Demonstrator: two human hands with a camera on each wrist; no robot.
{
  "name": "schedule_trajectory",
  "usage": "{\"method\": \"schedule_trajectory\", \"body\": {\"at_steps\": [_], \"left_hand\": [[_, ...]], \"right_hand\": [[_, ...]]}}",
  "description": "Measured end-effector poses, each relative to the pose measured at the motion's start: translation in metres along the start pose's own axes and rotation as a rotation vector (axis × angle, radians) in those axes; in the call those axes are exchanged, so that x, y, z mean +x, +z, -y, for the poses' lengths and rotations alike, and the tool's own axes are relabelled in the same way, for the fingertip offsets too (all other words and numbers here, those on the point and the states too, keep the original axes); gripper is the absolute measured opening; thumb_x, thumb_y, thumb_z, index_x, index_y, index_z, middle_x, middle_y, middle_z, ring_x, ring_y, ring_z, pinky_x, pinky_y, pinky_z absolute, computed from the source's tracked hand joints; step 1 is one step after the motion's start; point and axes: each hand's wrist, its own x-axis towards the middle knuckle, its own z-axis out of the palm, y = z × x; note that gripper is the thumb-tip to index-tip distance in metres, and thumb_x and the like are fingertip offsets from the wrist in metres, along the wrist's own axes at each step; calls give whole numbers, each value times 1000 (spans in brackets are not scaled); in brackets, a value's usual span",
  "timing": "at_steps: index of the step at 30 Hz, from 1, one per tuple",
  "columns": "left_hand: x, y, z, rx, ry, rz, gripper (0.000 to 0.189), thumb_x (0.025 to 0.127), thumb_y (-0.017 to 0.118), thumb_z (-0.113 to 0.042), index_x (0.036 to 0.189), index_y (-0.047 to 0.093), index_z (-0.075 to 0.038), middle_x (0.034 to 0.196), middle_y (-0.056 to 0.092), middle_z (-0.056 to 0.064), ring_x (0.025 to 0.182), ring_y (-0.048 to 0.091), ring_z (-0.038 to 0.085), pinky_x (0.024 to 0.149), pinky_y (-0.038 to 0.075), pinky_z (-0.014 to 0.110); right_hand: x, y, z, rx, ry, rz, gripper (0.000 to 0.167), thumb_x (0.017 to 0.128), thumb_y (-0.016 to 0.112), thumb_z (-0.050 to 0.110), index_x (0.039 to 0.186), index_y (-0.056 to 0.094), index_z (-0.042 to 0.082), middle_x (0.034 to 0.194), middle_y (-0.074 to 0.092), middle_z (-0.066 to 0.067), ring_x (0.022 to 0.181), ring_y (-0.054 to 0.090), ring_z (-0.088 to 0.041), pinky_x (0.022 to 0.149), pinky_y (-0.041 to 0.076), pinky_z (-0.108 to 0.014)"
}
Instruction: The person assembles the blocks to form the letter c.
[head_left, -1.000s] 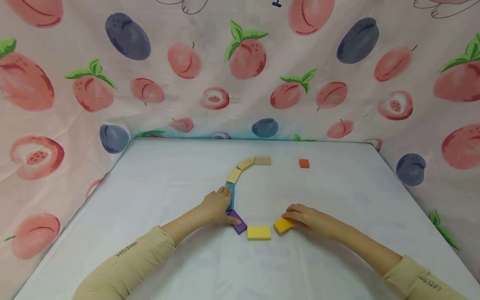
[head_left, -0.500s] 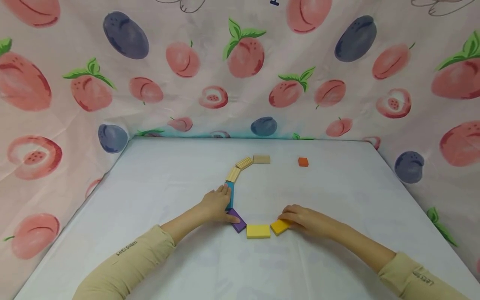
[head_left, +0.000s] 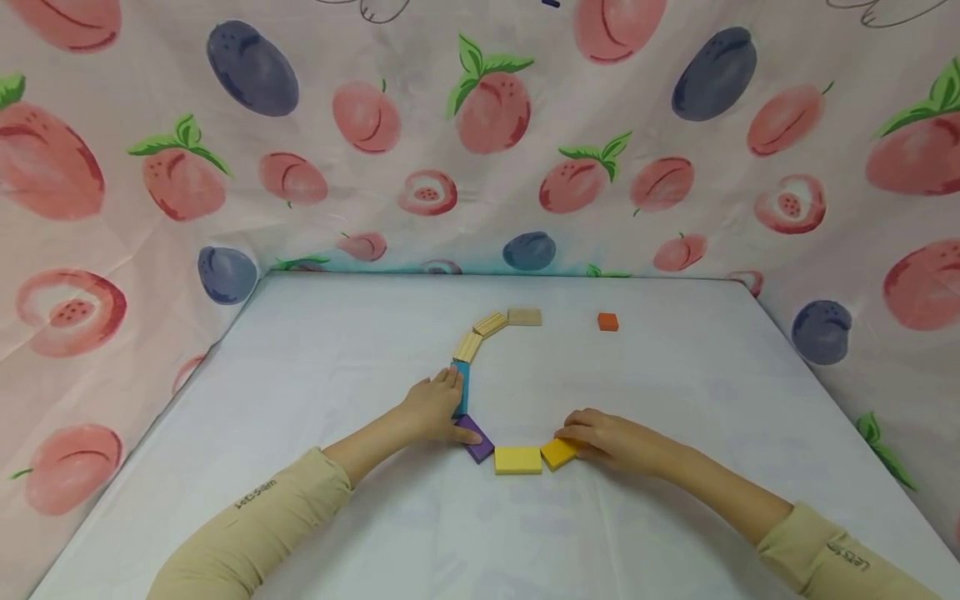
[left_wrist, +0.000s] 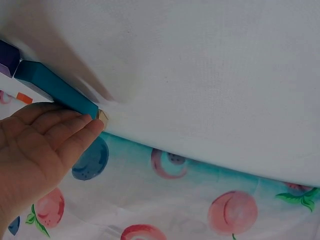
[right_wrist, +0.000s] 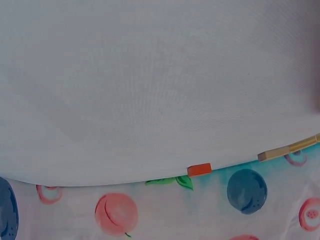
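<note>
My left hand (head_left: 431, 410) has its straight fingers along the blue block (head_left: 462, 392) and its thumb on the purple block (head_left: 478, 440). In the left wrist view, its fingers lie flat beside the blue block (left_wrist: 57, 87). A yellow block (head_left: 517, 461) lies crosswise near the purple one. Against its right end sits a smaller orange-yellow block (head_left: 558, 452), angled, which my right hand (head_left: 618, 440) pinches. The right wrist view does not show that grip. Light wooden blocks (head_left: 469, 347) continue the curve beyond the blue block.
A loose orange-red block (head_left: 608, 322) lies at the back of the white-covered table (head_left: 675, 375), right of the last wooden block (head_left: 524, 317). A fruit-patterned cloth (head_left: 427, 108) rises behind and at both sides.
The right hand has slid the orange-yellow block left, closing the gap to the yellow block, then stayed put. The left hand keeps its place on the blue and purple blocks.
</note>
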Motion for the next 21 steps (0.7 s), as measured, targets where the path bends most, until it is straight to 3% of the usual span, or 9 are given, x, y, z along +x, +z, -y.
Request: {"method": "schedule_trajectory", "body": {"at_steps": [21], "left_hand": [[-1,1,2,-11,4,-5,103,76,68,-59,141,31,11,150,26,27,141,26,36,111,32,51]], "right_hand": [[3,-3,0,6,25,50,39,87,68,24,123,59,11,118,60,-4,105,57,-18,92,52,-33]]}}
